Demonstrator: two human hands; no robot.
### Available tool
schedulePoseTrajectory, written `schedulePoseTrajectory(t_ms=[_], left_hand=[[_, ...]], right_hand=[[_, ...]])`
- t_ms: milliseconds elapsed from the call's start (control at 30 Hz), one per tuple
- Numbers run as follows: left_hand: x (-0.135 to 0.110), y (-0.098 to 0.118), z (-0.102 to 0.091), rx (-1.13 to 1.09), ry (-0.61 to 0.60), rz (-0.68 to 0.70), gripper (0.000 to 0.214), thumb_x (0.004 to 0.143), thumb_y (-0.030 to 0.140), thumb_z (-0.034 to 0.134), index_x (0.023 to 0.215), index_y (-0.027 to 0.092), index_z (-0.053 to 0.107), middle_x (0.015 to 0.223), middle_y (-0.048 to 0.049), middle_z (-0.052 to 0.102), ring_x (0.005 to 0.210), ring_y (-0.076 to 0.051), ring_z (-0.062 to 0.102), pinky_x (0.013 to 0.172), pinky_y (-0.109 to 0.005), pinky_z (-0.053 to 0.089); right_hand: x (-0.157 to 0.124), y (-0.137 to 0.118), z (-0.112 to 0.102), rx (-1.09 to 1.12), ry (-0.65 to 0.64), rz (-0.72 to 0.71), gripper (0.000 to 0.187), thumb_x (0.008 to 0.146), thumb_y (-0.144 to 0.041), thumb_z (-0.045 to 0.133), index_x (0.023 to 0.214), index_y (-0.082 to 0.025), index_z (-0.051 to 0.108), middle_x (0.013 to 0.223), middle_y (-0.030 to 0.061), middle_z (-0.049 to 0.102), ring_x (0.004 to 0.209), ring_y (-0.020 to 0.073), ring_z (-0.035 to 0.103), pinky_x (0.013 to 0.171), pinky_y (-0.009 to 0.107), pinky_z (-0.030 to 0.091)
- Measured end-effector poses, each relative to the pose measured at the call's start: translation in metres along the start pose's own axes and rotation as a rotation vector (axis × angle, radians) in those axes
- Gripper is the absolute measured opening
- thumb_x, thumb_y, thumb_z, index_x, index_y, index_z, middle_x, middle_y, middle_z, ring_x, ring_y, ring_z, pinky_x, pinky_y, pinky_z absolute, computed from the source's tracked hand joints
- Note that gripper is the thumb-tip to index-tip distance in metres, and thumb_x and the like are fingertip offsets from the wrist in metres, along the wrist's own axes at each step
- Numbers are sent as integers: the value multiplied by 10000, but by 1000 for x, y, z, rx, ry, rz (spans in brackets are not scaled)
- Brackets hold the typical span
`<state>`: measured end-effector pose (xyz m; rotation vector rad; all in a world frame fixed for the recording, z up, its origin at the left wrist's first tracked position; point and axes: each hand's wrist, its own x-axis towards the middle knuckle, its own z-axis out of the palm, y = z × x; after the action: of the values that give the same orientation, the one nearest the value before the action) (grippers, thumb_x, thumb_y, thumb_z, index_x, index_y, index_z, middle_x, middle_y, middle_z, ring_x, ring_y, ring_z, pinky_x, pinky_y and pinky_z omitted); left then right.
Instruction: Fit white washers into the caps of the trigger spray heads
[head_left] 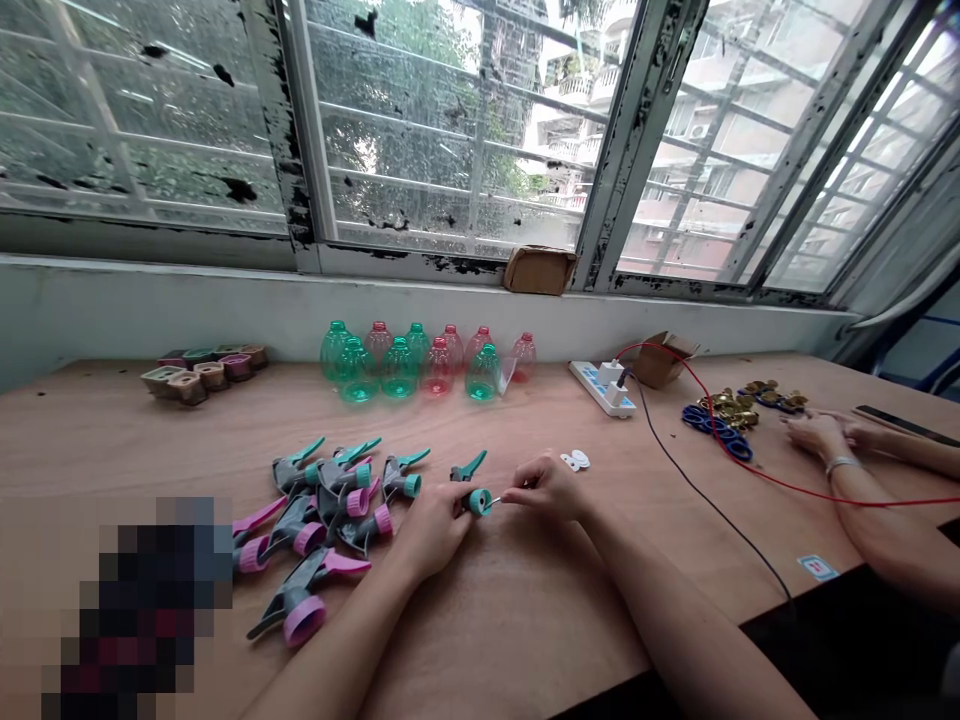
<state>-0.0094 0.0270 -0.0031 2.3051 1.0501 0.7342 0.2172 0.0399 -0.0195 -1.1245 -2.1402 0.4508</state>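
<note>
Your left hand is closed around a sprayer head with a teal collar, and its teal trigger stands up beyond the hand. Your right hand is bent inward and pinches a thin pale tube at this collar. Both forearms come in from the bottom of the view.

Left of your hands lie about eight more sprayers, some teal and some pink. They overlap, so the count is not sure, and a blurred patch hides the lower left. Behind them stand ten plastic bottles, five green and five pink, and a group of small cups.

Small white parts lie just beyond your right hand, a black cable passes to its right, and the near edge of the table runs under your right forearm. At far right, another person's two hands are near brass parts and blue rings.
</note>
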Motion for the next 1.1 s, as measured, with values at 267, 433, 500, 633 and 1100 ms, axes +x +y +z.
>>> schedulePoseTrajectory(t_ms=[267,433,500,633,1100], left_hand=[[0,2,-1,-61,48,-39,233,802,208,489,863,150,706,638,12,571,589,-117,425,556,-221,269],[1,3,-2,-96,61,-60,239,803,248,511,897,157,710,632,20,566,572,-112,408,547,-221,269],[1,3,-2,-75,78,-67,212,802,248,517,842,159,705,611,23,550,569,-111,401,546,-222,265],[0,5,-1,50,112,-134,199,815,271,525,821,181,702,588,19,551,554,-119,417,532,-231,252],[-2,5,0,114,71,-112,239,773,143,503,854,198,721,830,-42,711,746,-176,585,663,-255,369]], right_hand=[[3,-2,4,80,46,-4,408,765,-482,682,556,-132,660,456,-29,481,455,62,347,443,207,250],[3,0,8,96,77,-4,414,760,-496,682,559,-135,662,454,-34,463,453,64,343,440,209,246],[3,1,8,65,91,-5,407,772,-496,672,575,-140,670,457,-31,475,453,67,354,443,210,252],[1,-4,6,-110,171,-42,354,823,-461,638,637,-164,689,536,-6,577,499,83,452,503,215,303],[0,-22,-2,-485,57,-69,320,851,-408,611,608,-201,641,622,-17,666,555,93,561,532,248,229]])
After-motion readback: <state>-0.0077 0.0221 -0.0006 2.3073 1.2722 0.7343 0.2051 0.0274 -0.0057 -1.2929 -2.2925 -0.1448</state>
